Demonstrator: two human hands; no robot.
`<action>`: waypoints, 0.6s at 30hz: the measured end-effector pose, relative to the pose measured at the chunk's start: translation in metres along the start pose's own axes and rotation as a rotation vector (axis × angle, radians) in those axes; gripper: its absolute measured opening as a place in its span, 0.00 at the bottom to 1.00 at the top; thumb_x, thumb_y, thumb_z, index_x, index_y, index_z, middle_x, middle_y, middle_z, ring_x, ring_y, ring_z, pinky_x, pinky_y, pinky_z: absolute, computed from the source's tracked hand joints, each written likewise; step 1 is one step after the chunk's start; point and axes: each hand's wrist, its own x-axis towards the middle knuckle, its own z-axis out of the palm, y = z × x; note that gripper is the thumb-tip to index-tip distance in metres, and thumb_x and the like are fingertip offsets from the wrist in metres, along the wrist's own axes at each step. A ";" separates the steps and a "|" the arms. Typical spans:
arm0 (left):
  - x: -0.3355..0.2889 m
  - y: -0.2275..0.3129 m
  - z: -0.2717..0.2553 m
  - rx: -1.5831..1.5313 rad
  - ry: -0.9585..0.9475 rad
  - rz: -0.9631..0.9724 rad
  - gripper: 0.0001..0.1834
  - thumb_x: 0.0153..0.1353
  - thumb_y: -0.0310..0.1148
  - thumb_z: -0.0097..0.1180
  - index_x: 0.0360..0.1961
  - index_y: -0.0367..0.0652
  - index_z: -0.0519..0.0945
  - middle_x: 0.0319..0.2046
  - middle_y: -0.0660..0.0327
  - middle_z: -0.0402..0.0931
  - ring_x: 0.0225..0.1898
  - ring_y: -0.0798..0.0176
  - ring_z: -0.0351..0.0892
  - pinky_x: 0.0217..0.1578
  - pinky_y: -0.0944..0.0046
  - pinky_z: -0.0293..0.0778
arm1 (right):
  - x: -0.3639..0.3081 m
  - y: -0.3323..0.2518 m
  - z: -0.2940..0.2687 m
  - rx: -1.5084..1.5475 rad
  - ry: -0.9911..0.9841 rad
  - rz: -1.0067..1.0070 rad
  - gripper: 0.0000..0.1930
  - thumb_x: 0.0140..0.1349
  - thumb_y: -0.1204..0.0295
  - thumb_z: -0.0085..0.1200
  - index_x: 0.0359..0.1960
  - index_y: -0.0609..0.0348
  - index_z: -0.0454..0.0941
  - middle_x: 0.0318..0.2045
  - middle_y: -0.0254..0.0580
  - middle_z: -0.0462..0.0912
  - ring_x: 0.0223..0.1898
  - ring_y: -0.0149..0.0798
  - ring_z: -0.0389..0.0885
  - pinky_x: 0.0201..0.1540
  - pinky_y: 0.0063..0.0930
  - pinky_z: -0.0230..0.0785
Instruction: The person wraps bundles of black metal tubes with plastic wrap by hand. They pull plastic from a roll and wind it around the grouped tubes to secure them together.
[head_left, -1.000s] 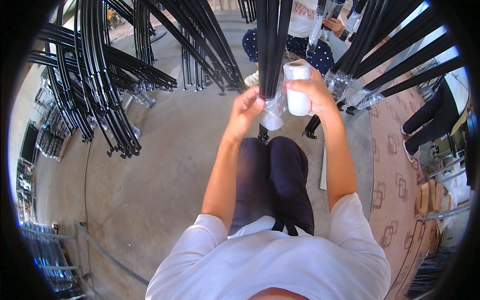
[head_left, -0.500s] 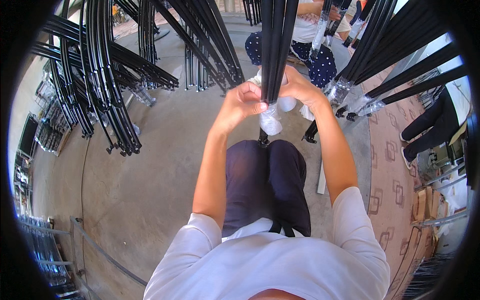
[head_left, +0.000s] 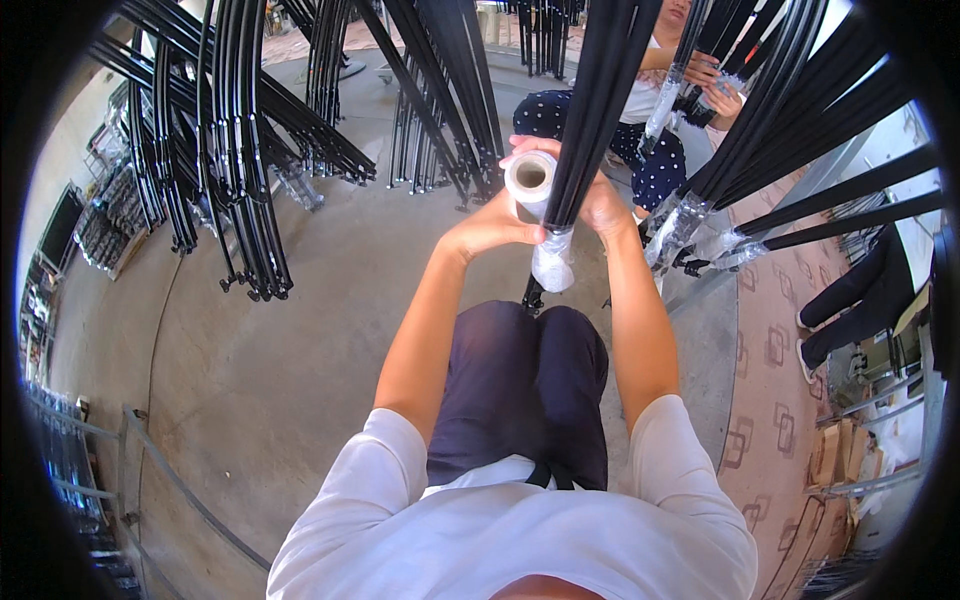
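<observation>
A slanting bundle of black tubes (head_left: 590, 125) rises in front of me, with clear plastic film (head_left: 553, 262) wound round its lower part. My left hand (head_left: 495, 222) is closed round a roll of clear stretch film (head_left: 530, 174), its hollow core facing up, against the left side of the tubes. The left thumb reaches to the tubes just above the wrapped part. On the bundle's right side is my right hand (head_left: 604, 207), close against the tubes; its fingers are hidden behind them. Beneath the wrap, the dark end of the bundle (head_left: 533, 292) shows by my knees.
Curved black tubes (head_left: 235, 150) hang in bunches at the left. More black bundles (head_left: 755, 120) with film-wrapped ends lean at the right. Across from me sits a person in polka-dot trousers (head_left: 655, 160), hands at wrapped tubes. A standing person's dark-trousered legs (head_left: 858, 285) are farther right.
The film roll has come round from behind the tubes to their left side, in my left hand. My right hand has shifted slightly down and right. The bundle leans more to the right.
</observation>
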 end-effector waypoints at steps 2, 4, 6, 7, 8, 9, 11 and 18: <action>-0.001 0.009 0.004 0.015 0.050 0.061 0.52 0.29 0.46 0.72 0.55 0.39 0.58 0.51 0.59 0.62 0.54 0.63 0.59 0.54 0.63 0.55 | 0.005 0.004 -0.003 -0.092 -0.067 -0.087 0.33 0.46 0.53 0.54 0.48 0.68 0.67 0.50 0.46 0.69 0.57 0.36 0.60 0.60 0.29 0.49; -0.006 0.006 0.010 0.010 0.192 0.182 0.41 0.30 0.38 0.72 0.48 0.38 0.66 0.44 0.61 0.69 0.47 0.66 0.66 0.49 0.65 0.62 | 0.001 0.003 0.012 0.077 0.100 -0.035 0.31 0.44 0.63 0.52 0.52 0.66 0.64 0.52 0.47 0.67 0.55 0.36 0.63 0.58 0.26 0.51; -0.014 -0.008 0.012 0.077 0.357 0.195 0.40 0.30 0.36 0.72 0.47 0.39 0.66 0.43 0.61 0.70 0.46 0.66 0.68 0.48 0.65 0.63 | -0.007 0.011 0.037 0.202 0.291 -0.001 0.25 0.53 0.66 0.46 0.52 0.65 0.63 0.51 0.45 0.68 0.51 0.33 0.67 0.54 0.24 0.56; -0.017 -0.012 0.013 0.111 0.436 0.201 0.39 0.30 0.36 0.72 0.47 0.39 0.67 0.42 0.61 0.71 0.45 0.66 0.68 0.48 0.66 0.64 | -0.016 0.014 0.047 0.193 0.368 -0.044 0.23 0.55 0.64 0.44 0.51 0.65 0.64 0.49 0.43 0.69 0.49 0.32 0.67 0.53 0.24 0.56; -0.021 -0.007 0.016 0.102 0.470 0.214 0.38 0.30 0.36 0.73 0.45 0.39 0.68 0.40 0.61 0.72 0.43 0.67 0.70 0.46 0.66 0.66 | -0.025 0.018 0.055 0.188 0.447 -0.087 0.22 0.57 0.62 0.42 0.50 0.65 0.65 0.47 0.41 0.70 0.47 0.31 0.68 0.51 0.23 0.57; -0.023 -0.005 0.017 0.077 0.478 0.228 0.37 0.30 0.36 0.73 0.45 0.39 0.68 0.39 0.62 0.73 0.42 0.67 0.70 0.46 0.65 0.66 | -0.031 0.023 0.059 0.180 0.526 -0.130 0.22 0.59 0.60 0.41 0.49 0.64 0.65 0.44 0.40 0.71 0.46 0.29 0.68 0.50 0.23 0.58; -0.028 0.000 0.020 0.029 0.496 0.254 0.36 0.31 0.37 0.73 0.44 0.39 0.69 0.38 0.62 0.73 0.42 0.68 0.71 0.46 0.65 0.66 | -0.041 0.029 0.064 0.022 0.583 -0.020 0.17 0.58 0.63 0.47 0.43 0.64 0.68 0.35 0.33 0.72 0.37 0.24 0.69 0.42 0.19 0.60; -0.048 0.005 0.016 0.077 0.353 0.204 0.40 0.41 0.39 0.64 0.54 0.40 0.58 0.47 0.58 0.65 0.51 0.64 0.62 0.50 0.64 0.59 | -0.056 0.018 0.071 -0.079 0.622 -0.060 0.13 0.52 0.76 0.53 0.39 0.65 0.70 0.34 0.34 0.75 0.36 0.23 0.70 0.40 0.17 0.61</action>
